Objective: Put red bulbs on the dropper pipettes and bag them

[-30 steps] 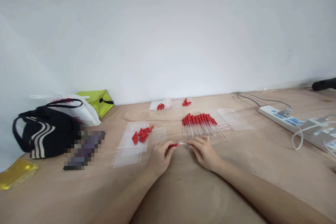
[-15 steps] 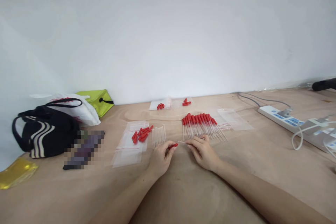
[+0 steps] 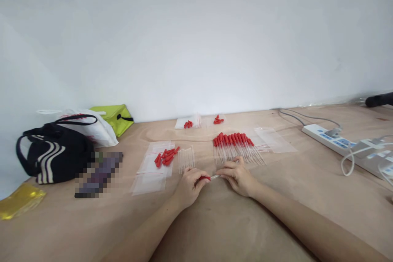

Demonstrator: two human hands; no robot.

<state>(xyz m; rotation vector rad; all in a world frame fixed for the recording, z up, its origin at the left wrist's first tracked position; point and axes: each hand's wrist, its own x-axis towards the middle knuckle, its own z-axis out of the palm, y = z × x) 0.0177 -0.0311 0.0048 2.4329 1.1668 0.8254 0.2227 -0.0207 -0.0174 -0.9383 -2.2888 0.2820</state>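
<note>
Between the thumb and fingers of my left hand (image 3: 190, 187) is a red rubber dropper bulb (image 3: 205, 178), its open end pointing right. My right hand (image 3: 238, 178) pinches a thin clear dropper tube (image 3: 215, 176), mostly hidden by the fingers. The tube's left end meets the mouth of the bulb; how far in it sits I cannot tell. Just beyond my left hand lies a row of bare clear tubes (image 3: 186, 159), with loose red bulbs (image 3: 167, 157) to their left on clear zip bags (image 3: 150, 178). Past my right hand, droppers with red bulbs fitted (image 3: 235, 141) lie side by side.
Farther back are small bags with more red bulbs (image 3: 218, 120). Flat clear bags (image 3: 274, 140) lie right of the droppers. A power strip (image 3: 327, 137) with cables is at right. A black bag (image 3: 61, 153), a lime-green bag (image 3: 115, 119) and a gold pouch (image 3: 21, 202) sit at left.
The bulb and the tube, apart before, have come together end to end. Both hands have shifted slightly, bringing the bulb and tube a little lower in view.
</note>
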